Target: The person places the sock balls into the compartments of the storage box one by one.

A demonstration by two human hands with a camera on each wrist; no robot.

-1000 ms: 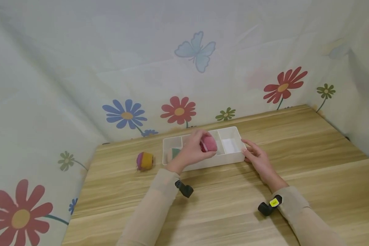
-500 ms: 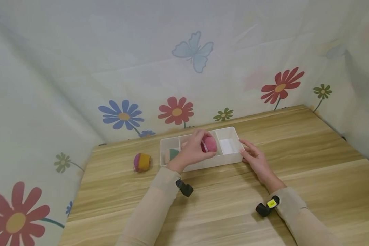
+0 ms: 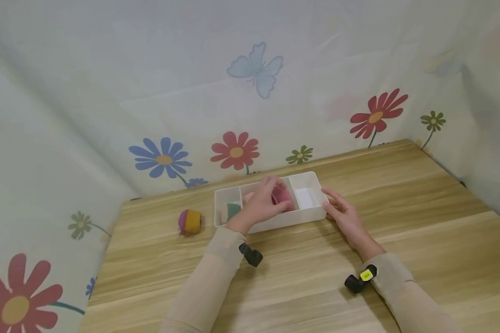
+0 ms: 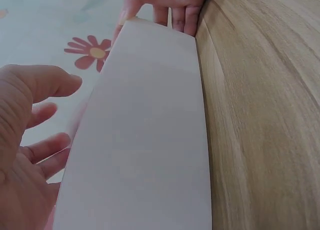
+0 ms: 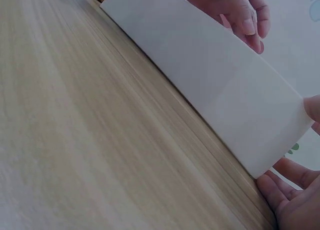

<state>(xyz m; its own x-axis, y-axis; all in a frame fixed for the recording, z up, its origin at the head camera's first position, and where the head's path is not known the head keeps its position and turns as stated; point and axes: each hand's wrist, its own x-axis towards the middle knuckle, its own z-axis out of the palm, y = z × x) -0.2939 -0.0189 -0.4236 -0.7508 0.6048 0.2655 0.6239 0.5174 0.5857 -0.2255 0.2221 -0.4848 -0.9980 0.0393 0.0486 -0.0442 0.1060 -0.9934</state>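
A white divided box (image 3: pixel 289 221) lies lengthwise on the table. My left hand (image 3: pixel 260 203) hangs over its middle compartment, where a rounded pink toy (image 3: pixel 284 198) sits low, partly hidden by the fingers. In the left wrist view the thumb (image 4: pixel 57 83) and fingers of that hand stand apart with nothing pinched between them. My right hand (image 3: pixel 346 219) grips the box's right end, thumb at the rim and fingers low against the end wall. A green and beige toy (image 3: pixel 233 210) lies in the left compartment.
A toy cupcake (image 3: pixel 190 222), yellow with a purple top, lies on the wooden table (image 3: pixel 308 282) left of the box. Paper or a white pad (image 3: pixel 308 198) lines the right compartment. A flower-printed curtain (image 3: pixel 183 92) rises behind the table.
The pink toy has gone from above the rim down into the middle compartment, and the left fingers have loosened from it. The right hand keeps its grip on the box end.
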